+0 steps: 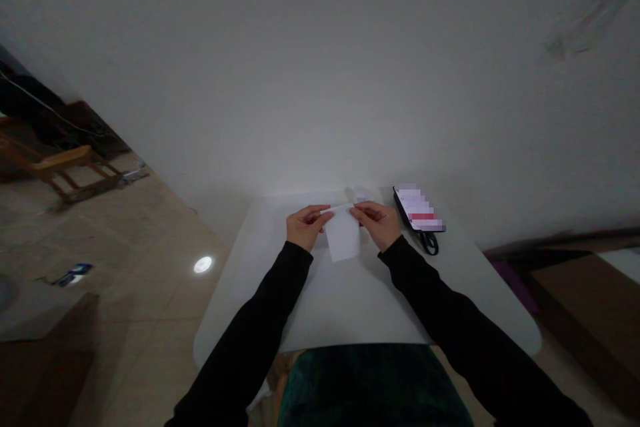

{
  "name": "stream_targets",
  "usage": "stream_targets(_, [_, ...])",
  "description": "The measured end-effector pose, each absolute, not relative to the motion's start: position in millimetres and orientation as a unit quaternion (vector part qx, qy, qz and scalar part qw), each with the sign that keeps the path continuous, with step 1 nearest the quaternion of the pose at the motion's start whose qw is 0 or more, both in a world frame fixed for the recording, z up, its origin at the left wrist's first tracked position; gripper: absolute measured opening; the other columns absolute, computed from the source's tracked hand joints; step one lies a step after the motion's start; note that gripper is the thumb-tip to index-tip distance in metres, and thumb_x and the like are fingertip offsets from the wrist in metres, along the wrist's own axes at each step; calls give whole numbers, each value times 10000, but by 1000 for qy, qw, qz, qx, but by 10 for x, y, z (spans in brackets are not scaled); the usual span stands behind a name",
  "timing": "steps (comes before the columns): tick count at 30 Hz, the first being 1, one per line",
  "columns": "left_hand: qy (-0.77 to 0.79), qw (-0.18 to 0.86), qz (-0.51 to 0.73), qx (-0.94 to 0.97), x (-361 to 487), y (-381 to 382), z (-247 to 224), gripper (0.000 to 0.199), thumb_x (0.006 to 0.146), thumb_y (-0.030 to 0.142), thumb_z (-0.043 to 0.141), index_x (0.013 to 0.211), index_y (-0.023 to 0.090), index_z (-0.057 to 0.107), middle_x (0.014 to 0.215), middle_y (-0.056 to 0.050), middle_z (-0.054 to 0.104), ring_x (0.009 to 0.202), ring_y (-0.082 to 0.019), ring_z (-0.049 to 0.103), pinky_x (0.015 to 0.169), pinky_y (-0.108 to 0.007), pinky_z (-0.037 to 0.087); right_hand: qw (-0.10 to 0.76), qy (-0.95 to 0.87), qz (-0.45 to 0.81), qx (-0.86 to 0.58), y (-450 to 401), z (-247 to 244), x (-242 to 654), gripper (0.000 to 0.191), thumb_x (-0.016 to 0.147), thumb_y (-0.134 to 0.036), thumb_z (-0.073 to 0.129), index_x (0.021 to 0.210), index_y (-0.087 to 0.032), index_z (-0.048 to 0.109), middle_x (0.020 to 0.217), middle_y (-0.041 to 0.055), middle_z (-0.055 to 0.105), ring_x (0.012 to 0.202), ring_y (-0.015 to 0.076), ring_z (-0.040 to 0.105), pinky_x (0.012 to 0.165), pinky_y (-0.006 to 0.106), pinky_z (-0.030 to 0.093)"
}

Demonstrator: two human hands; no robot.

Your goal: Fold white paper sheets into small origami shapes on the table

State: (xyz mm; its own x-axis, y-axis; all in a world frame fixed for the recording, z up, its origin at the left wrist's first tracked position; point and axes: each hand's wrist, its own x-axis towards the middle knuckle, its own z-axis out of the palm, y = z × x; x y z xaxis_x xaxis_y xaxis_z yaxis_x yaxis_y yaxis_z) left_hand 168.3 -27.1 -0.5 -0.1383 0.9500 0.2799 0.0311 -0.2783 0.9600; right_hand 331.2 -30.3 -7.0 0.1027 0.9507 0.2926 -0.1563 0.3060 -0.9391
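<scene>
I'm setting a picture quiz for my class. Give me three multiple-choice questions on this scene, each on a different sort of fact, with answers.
1. Where is the phone relative to the paper?
A. Left of it
B. Right of it
C. Under it

2. What colour are the sleeves?
A. Black
B. Red
C. White

3. What state is the paper in?
A. Crumpled
B. Held up by both hands
C. Lying untouched

1: B, it lies on the table past the right hand.
2: A, both arms show black.
3: B, the left hand and right hand grip its top edge.

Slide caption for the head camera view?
Left hand and right hand pinch a white paper sheet over a white table, beside a phone.
</scene>
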Motion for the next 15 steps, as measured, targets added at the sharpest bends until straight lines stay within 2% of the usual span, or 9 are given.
stream_targets(6, [438, 373, 596, 561, 1699, -293, -8, 236, 628, 335, 726, 773, 150, 719, 600, -19, 663, 406, -54, 475, 387, -189, 445, 657, -506, 385, -404, -315, -49, 3327, 163, 640, -353, 708, 673, -194, 686, 632, 3, 643, 557, 128, 565, 501, 260, 457])
stream_targets(12, [430, 335, 606, 580, 1724, -343, 13, 225, 644, 335, 719, 782, 158, 718, 575, -4, 651, 394, -60, 499, 391, -190, 476, 679, -499, 343, -414, -351, -25, 3301, 160, 637, -349, 709, 684, -198, 687, 675, 14, 666, 638, 153, 601, 619, 299, 487])
stream_targets(15, [428, 329, 604, 586, 1731, -366, 31, 228, 644, 345, 718, 782, 164, 717, 587, -6, 657, 400, -63, 510, 399, -193, 492, 679, -485, 357, -421, -365, -6, 3295, 193, 623, -374, 714, 691, -196, 679, 704, 25, 674, 665, 163, 607, 624, 304, 490])
